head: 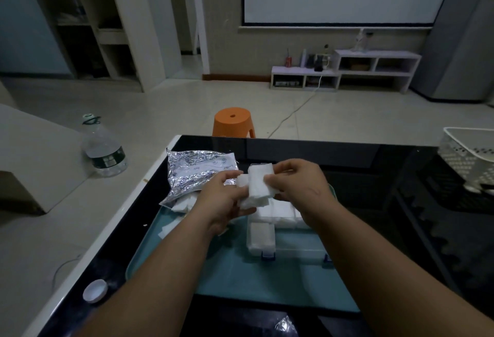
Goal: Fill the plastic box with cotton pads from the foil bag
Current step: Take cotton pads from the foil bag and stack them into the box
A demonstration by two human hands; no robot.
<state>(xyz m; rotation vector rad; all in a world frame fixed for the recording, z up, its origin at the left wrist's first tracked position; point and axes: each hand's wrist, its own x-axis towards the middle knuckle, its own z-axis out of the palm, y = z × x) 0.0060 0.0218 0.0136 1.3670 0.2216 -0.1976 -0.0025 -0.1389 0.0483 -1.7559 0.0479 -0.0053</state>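
Crinkled shiny foil bag [196,173]; soft matt cotton pads [258,189]; glossy black table [374,160].

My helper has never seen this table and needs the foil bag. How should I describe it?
Find the black table with the teal tray on it. At the tray's far left corner, left of the clear plastic box, lies the foil bag. It is crinkled, shiny silver with a white printed label; the cotton pads beside it are matte white.

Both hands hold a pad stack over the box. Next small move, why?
Likely lower the stack into the near-right section of the box: left hand and right hand pinch it just above, that section looks bare, the others already hold pads.
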